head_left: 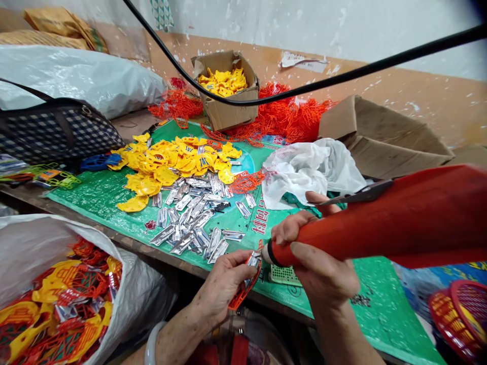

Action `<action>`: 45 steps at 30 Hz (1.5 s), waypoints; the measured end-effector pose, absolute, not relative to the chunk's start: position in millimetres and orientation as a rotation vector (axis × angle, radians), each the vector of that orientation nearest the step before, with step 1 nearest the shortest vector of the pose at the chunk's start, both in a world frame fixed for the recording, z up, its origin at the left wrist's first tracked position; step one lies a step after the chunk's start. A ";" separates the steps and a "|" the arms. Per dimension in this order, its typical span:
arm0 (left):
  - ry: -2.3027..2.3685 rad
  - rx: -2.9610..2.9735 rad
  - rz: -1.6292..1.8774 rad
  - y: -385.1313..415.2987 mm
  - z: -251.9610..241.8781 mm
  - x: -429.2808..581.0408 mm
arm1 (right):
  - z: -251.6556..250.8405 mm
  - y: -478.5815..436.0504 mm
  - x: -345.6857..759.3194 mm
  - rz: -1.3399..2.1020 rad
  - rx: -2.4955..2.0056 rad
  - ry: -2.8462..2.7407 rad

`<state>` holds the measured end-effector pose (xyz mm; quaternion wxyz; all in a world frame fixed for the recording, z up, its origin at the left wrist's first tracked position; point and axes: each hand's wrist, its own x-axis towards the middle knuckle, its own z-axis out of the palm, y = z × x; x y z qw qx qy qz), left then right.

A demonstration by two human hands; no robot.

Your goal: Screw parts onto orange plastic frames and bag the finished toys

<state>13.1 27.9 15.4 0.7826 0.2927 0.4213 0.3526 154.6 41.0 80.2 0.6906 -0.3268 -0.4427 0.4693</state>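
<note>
My right hand is wrapped round the front end of a big red power screwdriver, whose body reaches up to the right. Its tip meets a small silver metal clip on an orange plastic piece. My left hand pinches that orange piece and clip at the table's near edge. Behind them, on the green mat, lie several silver clips and a heap of yellow plastic pieces.
A white sack of mixed plastic pieces stands at the lower left. A cardboard box of yellow pieces, orange frames, a white plastic bag, an open carton and a red basket surround the mat. Black cable hangs overhead.
</note>
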 end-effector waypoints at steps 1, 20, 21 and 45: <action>0.901 0.618 0.762 27.7 14.6 13.3 | 79.7 41.2 154.8 1.053 -0.722 -1.000; 0.909 0.636 0.847 23.1 15.6 18.2 | 79.4 36.5 157.2 1.032 -0.652 -0.971; 0.919 0.629 0.852 23.6 16.4 18.6 | 82.3 36.2 160.1 1.000 -0.659 -0.956; 1.033 0.703 0.815 34.3 3.0 13.1 | 31.4 50.6 193.4 0.706 -1.020 -0.970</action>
